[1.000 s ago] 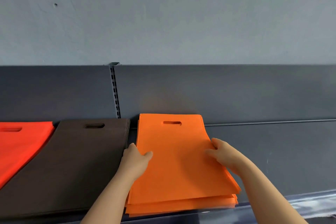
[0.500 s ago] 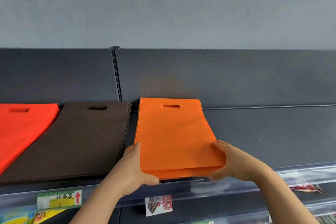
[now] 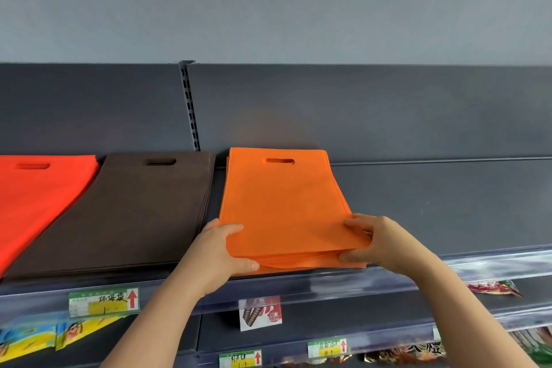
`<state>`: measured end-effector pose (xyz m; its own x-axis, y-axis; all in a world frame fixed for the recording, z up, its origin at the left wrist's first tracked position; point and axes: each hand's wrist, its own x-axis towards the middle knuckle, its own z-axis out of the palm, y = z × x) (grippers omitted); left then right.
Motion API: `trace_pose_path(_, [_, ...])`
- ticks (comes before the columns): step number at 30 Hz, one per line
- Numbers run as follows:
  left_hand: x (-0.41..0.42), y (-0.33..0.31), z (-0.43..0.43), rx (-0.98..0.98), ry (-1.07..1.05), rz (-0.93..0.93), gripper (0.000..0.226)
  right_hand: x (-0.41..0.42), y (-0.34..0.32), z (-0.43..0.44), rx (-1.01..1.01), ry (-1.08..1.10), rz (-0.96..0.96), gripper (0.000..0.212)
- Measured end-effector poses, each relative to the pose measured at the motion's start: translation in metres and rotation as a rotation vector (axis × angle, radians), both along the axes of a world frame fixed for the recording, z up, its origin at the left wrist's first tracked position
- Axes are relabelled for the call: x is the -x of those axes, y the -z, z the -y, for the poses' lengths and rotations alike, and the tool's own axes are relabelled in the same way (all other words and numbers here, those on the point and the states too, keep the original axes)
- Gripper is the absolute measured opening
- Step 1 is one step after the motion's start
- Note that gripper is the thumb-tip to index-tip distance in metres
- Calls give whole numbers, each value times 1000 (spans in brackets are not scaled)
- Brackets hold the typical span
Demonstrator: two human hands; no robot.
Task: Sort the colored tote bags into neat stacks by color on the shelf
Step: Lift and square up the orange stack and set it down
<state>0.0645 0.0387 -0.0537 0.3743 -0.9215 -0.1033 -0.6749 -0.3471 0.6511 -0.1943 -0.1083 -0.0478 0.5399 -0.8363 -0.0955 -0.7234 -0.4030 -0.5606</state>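
Towards the left of the clear front rail of the shelf (image 3: 448, 206) sits a green-and-yellow price tag (image 3: 104, 302), handwritten 环保袋 beside a red up-arrow. On the lower rail (image 3: 286, 351), a left tag (image 3: 240, 358) and a right tag (image 3: 327, 348) each show a red up-arrow over scrawl I can't quite read, perhaps "1 1" on the left one. The hanging card (image 3: 260, 313) and the packets (image 3: 418, 351) at lower right carry print too blurred to read.

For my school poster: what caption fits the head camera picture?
Left hand and right hand grip the orange bag stack by its near corners; brown stack and red stack lie alongside.
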Motion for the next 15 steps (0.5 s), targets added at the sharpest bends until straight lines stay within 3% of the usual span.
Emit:
trace_pose_path(3, [0,2,-1,-22,3,5,99,3,0,-1,-80,-51,-47,98])
trace_pose_path(15, [5,5,3,40,-38,51,92,-3,13,-5,101,47,60,56])
